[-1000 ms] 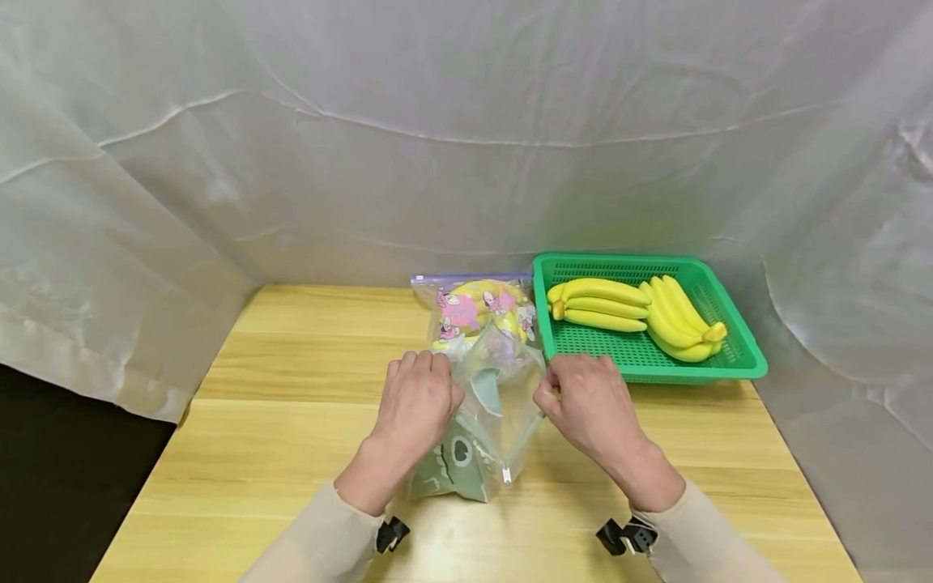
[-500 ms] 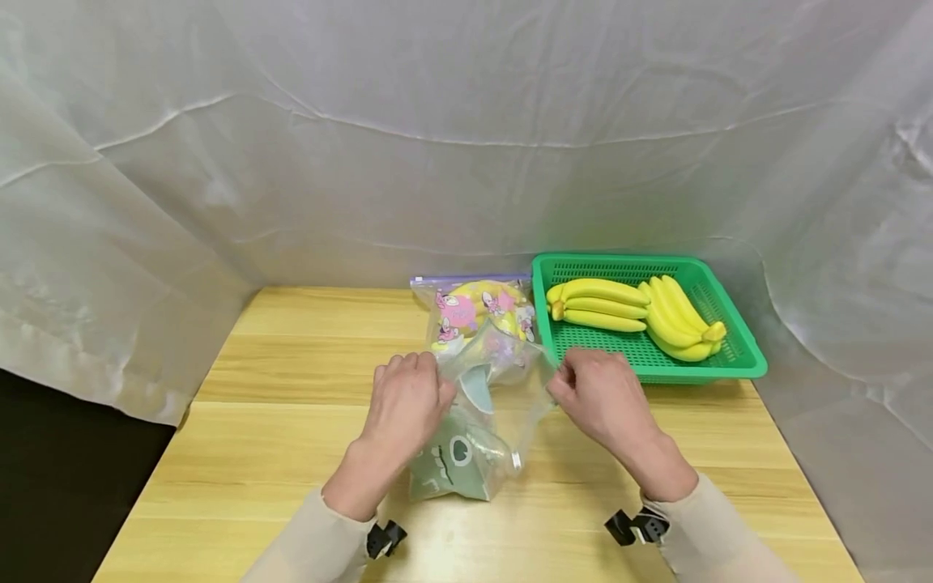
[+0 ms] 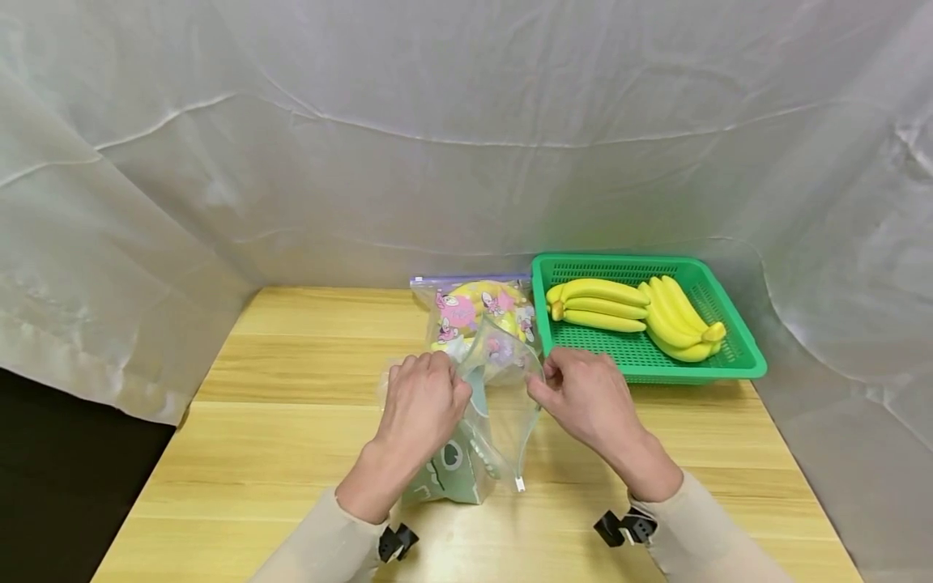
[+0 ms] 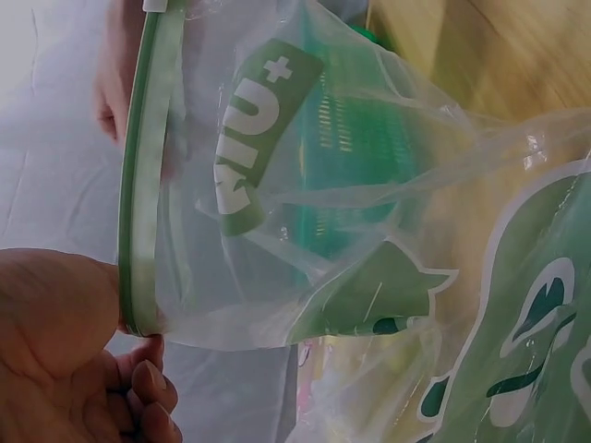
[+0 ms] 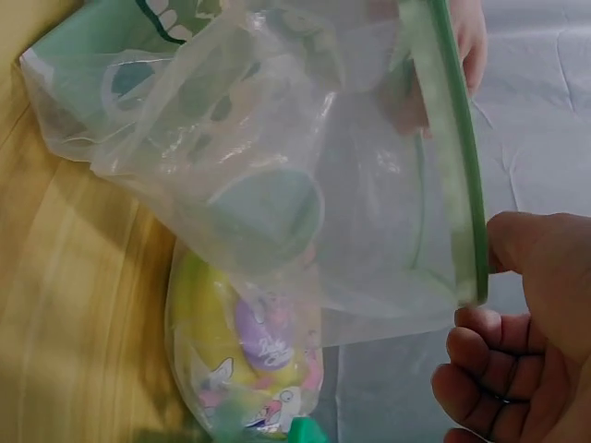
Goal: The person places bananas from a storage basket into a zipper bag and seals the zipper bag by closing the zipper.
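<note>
A clear zip bag (image 3: pixel 510 413) with a green cartoon print stands over the table, its mouth spread apart. My left hand (image 3: pixel 426 397) pinches the left side of the mouth; in the left wrist view the thumb and fingers meet at the green zip strip (image 4: pixel 138 203). Opposite it, my right hand (image 3: pixel 583 393) pinches the other side, and in the right wrist view its thumb lies against the strip (image 5: pixel 466 185). A white slider (image 3: pixel 520 484) hangs at the near end of the zip. Inside the bag I see no separate object.
Behind the bag lies a second zip bag (image 3: pixel 459 312) with pink print and bananas inside. A green basket (image 3: pixel 652 374) at the back right holds two banana bunches (image 3: pixel 601 304). A grey curtain (image 3: pixel 466 178) closes off the back of the wooden table (image 3: pixel 306 453).
Both hands first moved apart, stretching the bag's mouth, then came closer together again. The slider end swung slightly right and down. The basket and the banana bag stay where they were.
</note>
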`<state>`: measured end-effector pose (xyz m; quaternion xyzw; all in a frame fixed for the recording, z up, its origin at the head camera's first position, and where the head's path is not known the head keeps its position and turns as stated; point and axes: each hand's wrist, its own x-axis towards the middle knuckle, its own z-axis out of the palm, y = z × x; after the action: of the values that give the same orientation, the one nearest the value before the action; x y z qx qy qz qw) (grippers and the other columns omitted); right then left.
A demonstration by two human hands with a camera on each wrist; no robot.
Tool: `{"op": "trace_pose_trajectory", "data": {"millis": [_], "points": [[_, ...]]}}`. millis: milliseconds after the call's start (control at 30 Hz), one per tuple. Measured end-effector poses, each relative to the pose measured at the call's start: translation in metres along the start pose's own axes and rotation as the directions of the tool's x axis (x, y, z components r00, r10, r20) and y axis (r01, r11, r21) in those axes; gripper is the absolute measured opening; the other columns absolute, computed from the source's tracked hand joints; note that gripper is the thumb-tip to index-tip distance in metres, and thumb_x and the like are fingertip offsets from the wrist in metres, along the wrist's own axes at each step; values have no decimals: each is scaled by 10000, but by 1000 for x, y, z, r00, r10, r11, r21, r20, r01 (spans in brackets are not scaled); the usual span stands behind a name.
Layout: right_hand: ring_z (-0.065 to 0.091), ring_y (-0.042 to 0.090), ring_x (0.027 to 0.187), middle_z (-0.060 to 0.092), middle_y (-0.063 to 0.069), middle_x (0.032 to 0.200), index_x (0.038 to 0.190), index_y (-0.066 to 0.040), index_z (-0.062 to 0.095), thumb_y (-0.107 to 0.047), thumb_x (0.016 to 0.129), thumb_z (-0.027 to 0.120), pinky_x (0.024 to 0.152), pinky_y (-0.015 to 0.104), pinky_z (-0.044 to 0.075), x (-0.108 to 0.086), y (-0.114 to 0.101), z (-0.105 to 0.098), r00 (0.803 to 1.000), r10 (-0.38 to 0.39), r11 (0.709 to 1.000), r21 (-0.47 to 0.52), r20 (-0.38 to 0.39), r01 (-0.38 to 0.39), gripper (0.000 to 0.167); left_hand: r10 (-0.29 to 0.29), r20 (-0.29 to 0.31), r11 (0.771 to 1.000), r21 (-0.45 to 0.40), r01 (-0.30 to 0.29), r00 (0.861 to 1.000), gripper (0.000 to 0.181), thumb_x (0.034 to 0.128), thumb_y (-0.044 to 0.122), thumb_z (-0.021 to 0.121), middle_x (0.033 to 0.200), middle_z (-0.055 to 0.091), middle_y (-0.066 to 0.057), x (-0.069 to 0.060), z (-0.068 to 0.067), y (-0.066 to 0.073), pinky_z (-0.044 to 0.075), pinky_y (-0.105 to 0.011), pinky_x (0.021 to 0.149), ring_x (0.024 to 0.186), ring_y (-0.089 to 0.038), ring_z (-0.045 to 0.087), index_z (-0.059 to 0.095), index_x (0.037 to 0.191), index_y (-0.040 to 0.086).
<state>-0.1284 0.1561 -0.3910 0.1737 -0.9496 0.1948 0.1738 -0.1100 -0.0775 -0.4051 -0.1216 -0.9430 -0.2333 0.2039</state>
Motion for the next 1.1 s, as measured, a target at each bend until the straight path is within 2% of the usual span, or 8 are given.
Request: {"op": "trace_pose_trajectory", "data": {"millis": [167,300,400,500,700,900,1033,1100], "points": [[492,122,591,611,-40,682,748,-159,660,-322,921,765,593,328,429,5,1,-6,1000,-15,999,29,14,14,260,-8,6,1000,-6,8,1000,208,871,102,629,649,446,19,1,1,-1,334,-338,666,630,-229,423,495,715,138],[590,140,636,714,-7,766,797,-151,716,-314,939,757,596,340,485,10,12,-7,1000,-26,998,52,10,26,220,-11,8,1000,-4,11,1000,205,874,103,632,646,448,19,1,2,-2,331,-334,658,620,-224,413,499,721,136],[635,189,687,732,23,814,842,-127,730,-291,964,720,626,385,513,18,27,-6,1000,3,998,58,31,-5,204,-20,16,1000,-12,21,1000,201,875,107,626,649,447,23,1,3,-2,324,-325,657,620,-214,402,496,725,140],[655,243,750,748,76,896,931,-94,740,-281,994,654,671,445,536,29,48,-6,994,68,997,40,83,-72,215,-25,21,999,-21,26,999,196,875,105,618,653,448,27,1,4,-2,318,-318,659,624,-207,399,493,728,141],[679,338,866,739,217,1130,1174,1,708,-296,1038,535,795,562,548,53,101,-5,965,172,985,-16,198,-173,370,-37,43,999,-24,38,998,207,888,107,617,656,442,34,0,6,-2,324,-319,669,637,-201,411,492,727,143],[655,468,1056,644,316,1320,1378,79,589,-303,1054,497,903,635,516,81,143,-1,935,211,977,-98,284,-191,509,-50,54,999,-17,51,997,224,901,123,622,654,424,38,-1,7,-2,333,-321,671,648,-201,418,482,726,144],[443,585,1354,478,387,1483,1506,122,426,-299,1056,506,1090,704,384,98,162,2,905,221,972,-160,363,-174,621,-60,56,998,-33,62,997,224,889,125,621,651,416,40,-2,7,-2,335,-322,678,651,-201,408,471,725,151],[330,606,1431,381,408,1547,1553,131,338,-296,1054,522,1157,712,302,105,170,5,890,219,971,-178,399,-159,682,-65,60,997,-43,67,996,222,885,122,620,652,418,43,-3,7,-2,340,-325,682,653,-198,409,470,725,156]]}}
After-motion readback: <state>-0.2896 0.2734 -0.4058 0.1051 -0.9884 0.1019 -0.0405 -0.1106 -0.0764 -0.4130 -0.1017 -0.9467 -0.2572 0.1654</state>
